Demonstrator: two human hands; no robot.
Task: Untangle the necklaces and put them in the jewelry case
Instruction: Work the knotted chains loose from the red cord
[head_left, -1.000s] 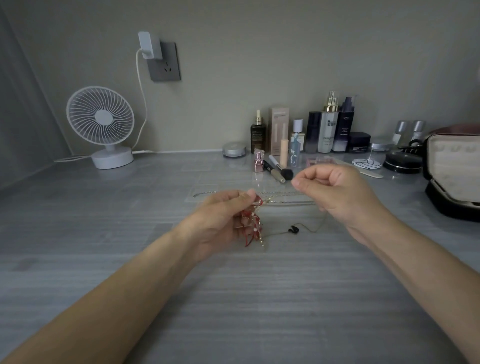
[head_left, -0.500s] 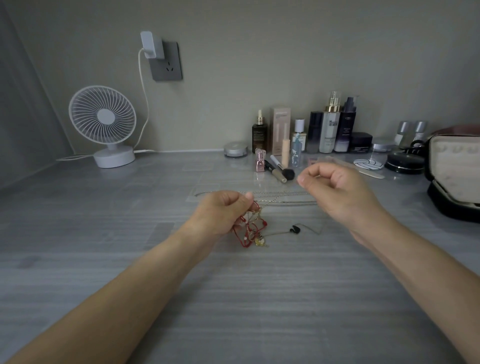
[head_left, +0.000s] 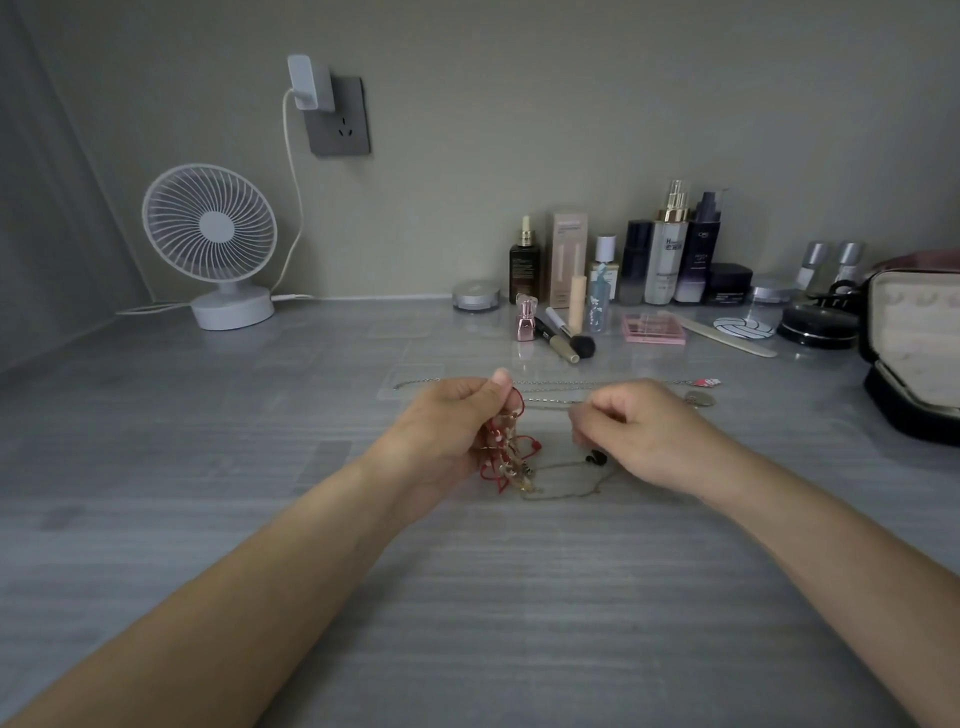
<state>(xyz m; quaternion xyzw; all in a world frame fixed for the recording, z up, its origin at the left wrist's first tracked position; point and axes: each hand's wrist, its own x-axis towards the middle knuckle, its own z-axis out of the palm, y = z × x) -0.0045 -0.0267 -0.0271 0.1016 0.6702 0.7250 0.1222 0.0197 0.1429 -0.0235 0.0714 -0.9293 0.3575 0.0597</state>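
Red cord and gold chain hang knotted from the left hand (head_left: 452, 421), pinched shut to anchor the tangle (head_left: 506, 452), while the right hand (head_left: 641, 431) nips a thin strand free, jewelry case (head_left: 914, 353) open at three o'clock

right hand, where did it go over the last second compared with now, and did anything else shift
The right hand dropped from its raised position and drew in toward the left hand, down near the black pendant; whether it pinches the thin chain is too fine to tell. The left hand kept its grip on the red tangle, which now hangs with more slack onto the table. The silver chains laid out behind and the jewelry case did not move.
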